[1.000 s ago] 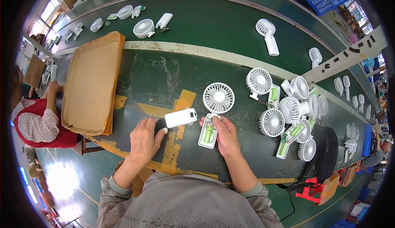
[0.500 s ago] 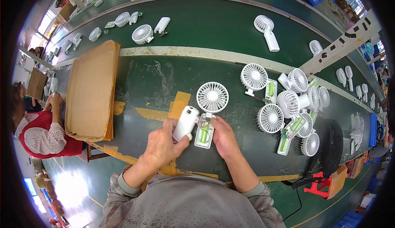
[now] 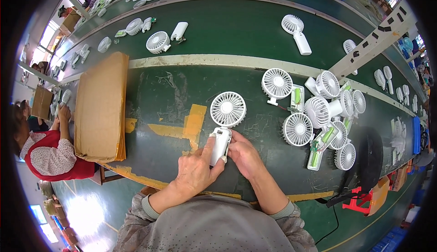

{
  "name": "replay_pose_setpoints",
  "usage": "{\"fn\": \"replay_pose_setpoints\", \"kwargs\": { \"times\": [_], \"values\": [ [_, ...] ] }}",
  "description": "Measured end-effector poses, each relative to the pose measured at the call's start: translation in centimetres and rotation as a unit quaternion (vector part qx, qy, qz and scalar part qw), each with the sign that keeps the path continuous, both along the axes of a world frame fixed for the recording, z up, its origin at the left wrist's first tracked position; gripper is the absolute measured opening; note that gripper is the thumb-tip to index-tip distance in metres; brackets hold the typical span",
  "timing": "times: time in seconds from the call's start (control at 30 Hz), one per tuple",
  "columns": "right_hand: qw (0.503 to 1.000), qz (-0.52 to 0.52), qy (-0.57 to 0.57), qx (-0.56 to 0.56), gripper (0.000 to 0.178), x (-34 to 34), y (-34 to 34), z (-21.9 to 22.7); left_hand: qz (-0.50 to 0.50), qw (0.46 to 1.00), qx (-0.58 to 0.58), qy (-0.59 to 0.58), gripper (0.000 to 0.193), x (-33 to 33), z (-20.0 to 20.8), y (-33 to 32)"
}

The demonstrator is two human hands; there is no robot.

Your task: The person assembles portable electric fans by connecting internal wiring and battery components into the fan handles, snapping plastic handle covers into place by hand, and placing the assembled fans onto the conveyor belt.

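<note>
A white handheld fan (image 3: 228, 109) lies in front of me, its round grille pointing away and its handle toward me. A white handle cover (image 3: 221, 143) sits over the handle, hiding the inside; whether it is fully seated I cannot tell. My left hand (image 3: 196, 166) is closed on the cover, its fingers along the left side and the thumb at the lower end. My right hand (image 3: 243, 154) grips the fan's handle from the right, fingertips against its edge.
Several white fans (image 3: 299, 129) with opened handles and green batteries are piled at my right. A cardboard box (image 3: 101, 108) stands at the left, near a co-worker in red (image 3: 59, 154). Beyond the ledge, a green conveyor belt (image 3: 227, 33) carries fan parts. A slotted post (image 3: 371, 42) rises at the right.
My left hand has brought the cover rightward onto the handle, covering the green battery and circuit board. The fan has shifted slightly left in view.
</note>
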State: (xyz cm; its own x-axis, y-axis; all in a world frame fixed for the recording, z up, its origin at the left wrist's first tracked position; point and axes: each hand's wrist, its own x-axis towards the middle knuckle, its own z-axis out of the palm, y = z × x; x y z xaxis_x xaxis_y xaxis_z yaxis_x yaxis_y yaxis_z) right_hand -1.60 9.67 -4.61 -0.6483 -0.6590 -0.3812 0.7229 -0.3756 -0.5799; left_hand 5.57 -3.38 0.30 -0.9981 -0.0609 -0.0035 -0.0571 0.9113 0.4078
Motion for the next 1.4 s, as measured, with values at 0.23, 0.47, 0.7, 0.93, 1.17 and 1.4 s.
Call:
{"fn": "replay_pose_setpoints", "kwargs": {
  "times": [0.23, 0.47, 0.7, 0.93, 1.17, 1.4],
  "values": [
    [1.0, 0.02, 0.011, -0.013, 0.055, -0.1, 0.2, 0.1, -0.012, 1.0, -0.01, -0.003, 0.058, -0.1, 0.0, -0.2],
    [1.0, 0.017, 0.012, -0.009, 0.055, -0.1, 0.2, -0.1, -0.038, 0.999, 0.006, -0.033, 0.058, -0.8, 0.9, -0.7],
    [0.999, 0.041, 0.013, -0.014, 0.058, -0.1, 0.4, 0.2, -0.031, 0.999, -0.019, 0.005, 0.055, -0.8, 0.8, 0.3],
    [0.998, 0.044, 0.009, -0.043, 0.058, -0.1, 0.4, -0.2, -0.058, 0.998, -0.022, 0.025, 0.062, -0.2, -0.9, -0.3],
    [0.998, 0.044, 0.023, -0.042, 0.059, -0.1, 0.5, -0.2, -0.086, 0.995, -0.016, 0.044, 0.063, 0.0, -1.5, -0.6],
    [0.998, 0.031, 0.016, -0.042, 0.057, 0.0, 0.5, 0.0, -0.057, 0.997, -0.009, 0.043, 0.059, 0.1, -1.4, -0.3]
  ]
}}
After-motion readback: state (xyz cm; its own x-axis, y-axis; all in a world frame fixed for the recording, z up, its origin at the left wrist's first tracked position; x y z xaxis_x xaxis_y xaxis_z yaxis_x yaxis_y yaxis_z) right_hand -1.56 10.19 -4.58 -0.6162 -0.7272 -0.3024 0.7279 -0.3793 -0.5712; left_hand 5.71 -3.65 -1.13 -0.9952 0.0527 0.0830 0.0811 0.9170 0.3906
